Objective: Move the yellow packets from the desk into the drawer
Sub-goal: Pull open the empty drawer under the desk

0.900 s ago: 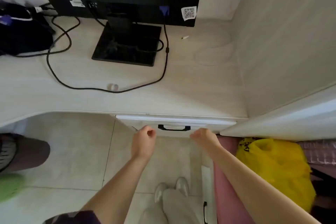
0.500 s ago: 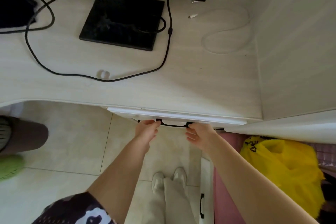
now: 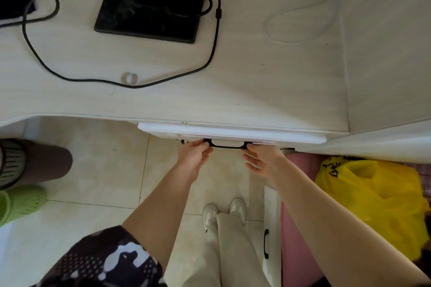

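Pale wood-grain desk [image 3: 256, 72] is filling the upper half of the view, seen from above by a person standing at its front edge. Just under that edge, the white front of a drawer [image 3: 233, 133] is showing, with a black handle [image 3: 227, 146] along its lower side; whether it is pulled out at all cannot be told. The left hand [image 3: 193, 155] is reaching up to the left end of the handle, its fingers curling onto it. The right hand [image 3: 261, 158] is reaching to the right end, thumb touching the handle while the other fingers are hanging straight and relaxed below it.

No yellow packets are appearing on the desk; the only yellow thing is a crumpled plastic bag [image 3: 373, 202] lying low on the right, beside something pink, below the desk.

On the desk, a black monitor base [image 3: 151, 2] is sitting at the top, with a black cable [image 3: 214, 37] looping in front of it. A small clear ring [image 3: 129, 78] is lying just beside the cable's loop. A thin white cable [image 3: 326, 7] is coiling on the right.

Below, white shoes [image 3: 224, 213] are standing on pale floor tiles, and a green slipper [image 3: 21, 202] is lying at the left edge.
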